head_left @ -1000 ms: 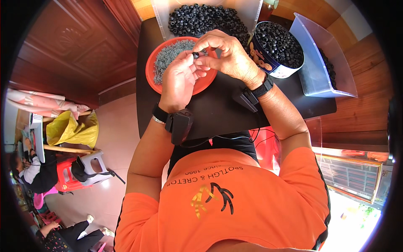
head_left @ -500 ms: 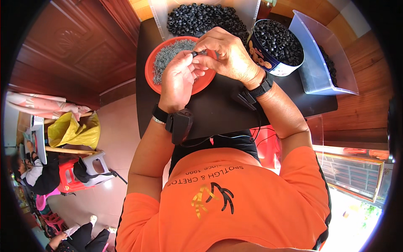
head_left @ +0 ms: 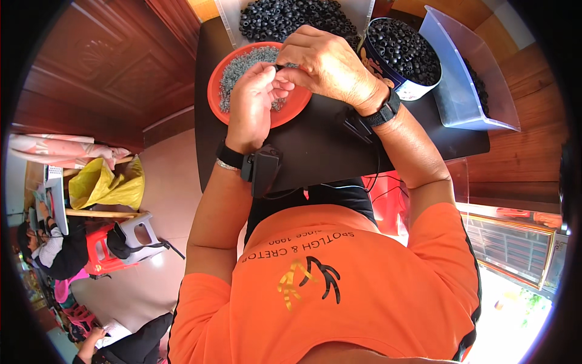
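Over a round orange-red bowl [head_left: 296, 108] of small grey, translucent pieces [head_left: 240, 71], my two hands meet fingertip to fingertip. My left hand [head_left: 250, 108], palm turned up, pinches a small black ring-like part [head_left: 279, 68] between thumb and fingers. From above, my right hand [head_left: 332, 65] closes thumb and fingers on the same part. The part is mostly covered by my fingers, so its exact shape cannot be told. Black bands with devices circle both wrists.
Behind the bowl a clear bin holds many black ring parts [head_left: 291, 19]. To its right stand a round tub [head_left: 403, 57] of the same parts and a tilted clear bluish bin [head_left: 454, 79]. All rest on a dark table [head_left: 303, 159]. Seated people are at the far left.
My right hand has rolled further over the black part, which is now more hidden. Both hands sit slightly higher in view. A person at lower left has shifted.
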### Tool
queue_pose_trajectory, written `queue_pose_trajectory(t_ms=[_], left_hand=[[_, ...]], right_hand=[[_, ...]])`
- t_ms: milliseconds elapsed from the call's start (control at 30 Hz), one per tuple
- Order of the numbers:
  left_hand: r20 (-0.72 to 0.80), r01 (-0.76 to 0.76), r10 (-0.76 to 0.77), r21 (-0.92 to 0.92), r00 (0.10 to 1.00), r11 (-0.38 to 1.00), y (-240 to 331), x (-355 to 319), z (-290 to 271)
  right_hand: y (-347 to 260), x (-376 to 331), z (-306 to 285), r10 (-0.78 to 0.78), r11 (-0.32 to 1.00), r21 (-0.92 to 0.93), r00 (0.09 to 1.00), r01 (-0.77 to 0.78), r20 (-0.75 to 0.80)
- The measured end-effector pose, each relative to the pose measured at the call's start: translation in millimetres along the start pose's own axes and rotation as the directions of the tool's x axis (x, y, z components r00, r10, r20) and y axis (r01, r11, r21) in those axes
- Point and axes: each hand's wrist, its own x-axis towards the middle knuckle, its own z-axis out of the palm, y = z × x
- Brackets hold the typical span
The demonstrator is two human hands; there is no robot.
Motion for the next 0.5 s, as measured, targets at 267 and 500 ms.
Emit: queue_pose_trajectory(t_ms=[267, 500], left_hand=[[-0.281, -0.108, 0.053, -0.185, 0.958, 0.977, 8.4, 4.1, -13.8], [-0.302, -0.102, 0.041, -0.188, 0.952, 0.977, 5.7, 2.8, -11.8]], right_hand=[[23.4, 0.3, 13.3, 0.058, 0.997, 0.038, 0.971, -0.069, 0.233], [17.5, -5.3, 35.8, 0.043, 0.994, 0.082, 0.931, -0.078, 0.362]])
